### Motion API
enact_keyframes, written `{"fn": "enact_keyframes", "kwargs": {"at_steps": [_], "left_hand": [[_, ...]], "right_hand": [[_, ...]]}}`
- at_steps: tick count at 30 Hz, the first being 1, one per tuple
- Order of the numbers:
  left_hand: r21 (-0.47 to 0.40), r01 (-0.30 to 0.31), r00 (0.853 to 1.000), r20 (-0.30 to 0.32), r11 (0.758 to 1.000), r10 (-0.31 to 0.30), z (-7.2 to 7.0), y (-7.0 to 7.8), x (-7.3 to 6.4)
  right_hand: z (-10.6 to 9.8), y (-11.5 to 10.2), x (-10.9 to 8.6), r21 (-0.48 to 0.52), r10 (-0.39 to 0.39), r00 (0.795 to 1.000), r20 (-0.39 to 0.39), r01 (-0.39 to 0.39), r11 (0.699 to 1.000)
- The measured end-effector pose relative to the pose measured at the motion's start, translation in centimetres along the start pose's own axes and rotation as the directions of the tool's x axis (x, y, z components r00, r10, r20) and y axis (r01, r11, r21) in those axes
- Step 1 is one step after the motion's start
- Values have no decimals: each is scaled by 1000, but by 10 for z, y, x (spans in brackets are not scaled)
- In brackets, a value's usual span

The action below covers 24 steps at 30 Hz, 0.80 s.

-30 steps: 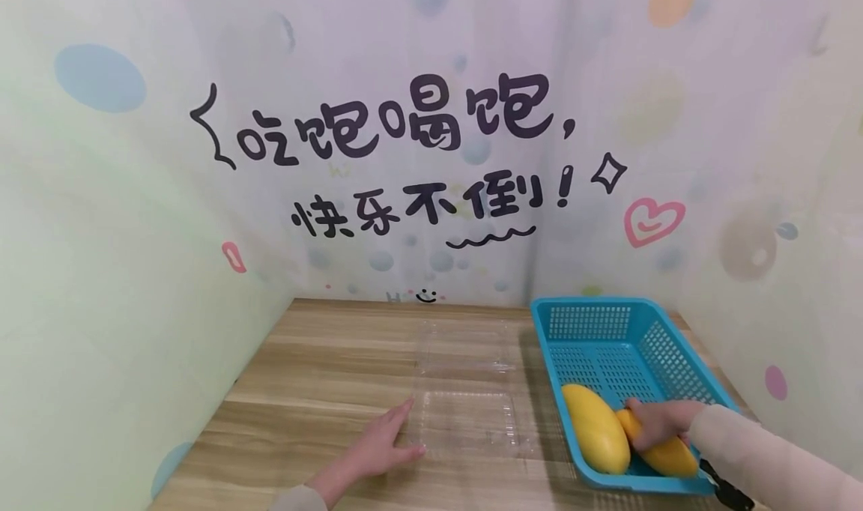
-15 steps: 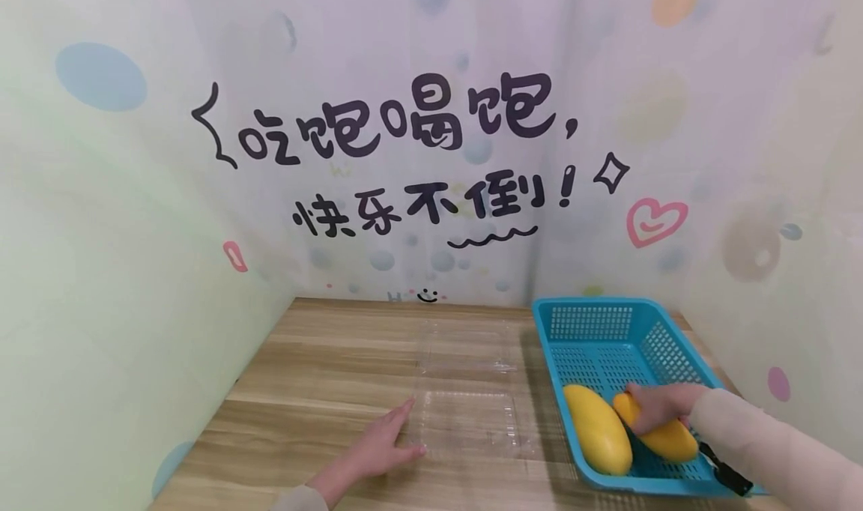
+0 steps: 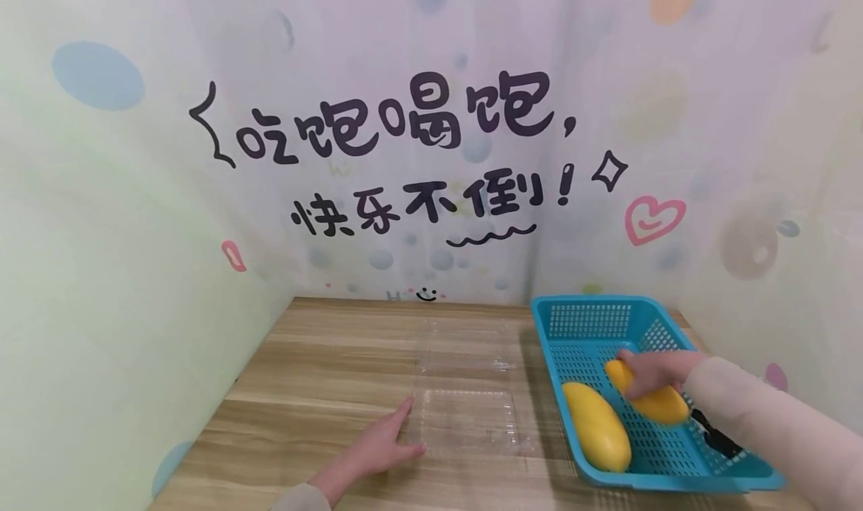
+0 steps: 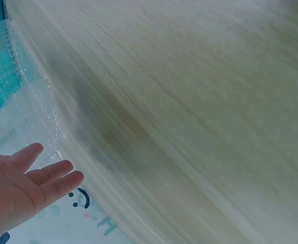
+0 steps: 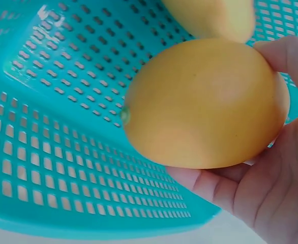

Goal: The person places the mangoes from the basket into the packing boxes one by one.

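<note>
My right hand (image 3: 650,372) grips a yellow mango (image 3: 662,406), held over the blue plastic basket (image 3: 674,482). In the right wrist view the thumb and fingers curl round the fruit's sides, and its stem end points away from the palm. A second mango (image 3: 596,430) lies in the basket near its left wall. My left hand (image 3: 376,447) has its fingers extended beside the left edge of a clear plastic clamshell box (image 3: 468,422), which lies open on the table. Whether those fingertips touch the box, I cannot tell.
The wooden table (image 3: 317,376) meets a printed curtain wall (image 3: 404,46) at the back, with more wall on both sides. The basket stands right of the clear box. A dark strap (image 3: 716,436) shows at the right wrist.
The right hand has raised its mango from the basket's near right corner, bringing it up and slightly left in the head view. The left hand and the clear box stay where they were.
</note>
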<state>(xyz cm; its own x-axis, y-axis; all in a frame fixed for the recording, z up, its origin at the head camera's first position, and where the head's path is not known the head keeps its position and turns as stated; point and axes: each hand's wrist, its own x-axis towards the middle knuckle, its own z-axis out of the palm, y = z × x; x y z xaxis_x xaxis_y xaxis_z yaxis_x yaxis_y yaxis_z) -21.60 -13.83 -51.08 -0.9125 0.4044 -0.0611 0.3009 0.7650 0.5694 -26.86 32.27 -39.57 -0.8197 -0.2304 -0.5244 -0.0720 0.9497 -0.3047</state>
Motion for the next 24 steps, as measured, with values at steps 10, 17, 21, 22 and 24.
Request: {"fn": "enact_keyframes", "kwargs": {"at_steps": [10, 17, 21, 22, 24], "left_hand": [[2, -1, 1000, 8, 1000, 1, -1, 2, 0], [-3, -10, 1000, 19, 1000, 10, -1, 1, 0], [-9, -6, 1000, 18, 1000, 6, 0, 0, 0], [-11, -6, 1000, 16, 1000, 6, 0, 0, 0], [-15, -6, 1000, 12, 1000, 6, 0, 0, 0]], "right_hand": [[-13, -14, 4, -54, -108, 991, -79, 104, 993], [-17, -32, 10, -170, -206, 958, -199, 173, 970], [-16, -46, 11, -238, -223, 932, -284, 157, 959], [-16, -50, 12, -254, -228, 924, -307, 151, 955], [-16, -59, 13, -268, -229, 910, -345, 139, 953]]}}
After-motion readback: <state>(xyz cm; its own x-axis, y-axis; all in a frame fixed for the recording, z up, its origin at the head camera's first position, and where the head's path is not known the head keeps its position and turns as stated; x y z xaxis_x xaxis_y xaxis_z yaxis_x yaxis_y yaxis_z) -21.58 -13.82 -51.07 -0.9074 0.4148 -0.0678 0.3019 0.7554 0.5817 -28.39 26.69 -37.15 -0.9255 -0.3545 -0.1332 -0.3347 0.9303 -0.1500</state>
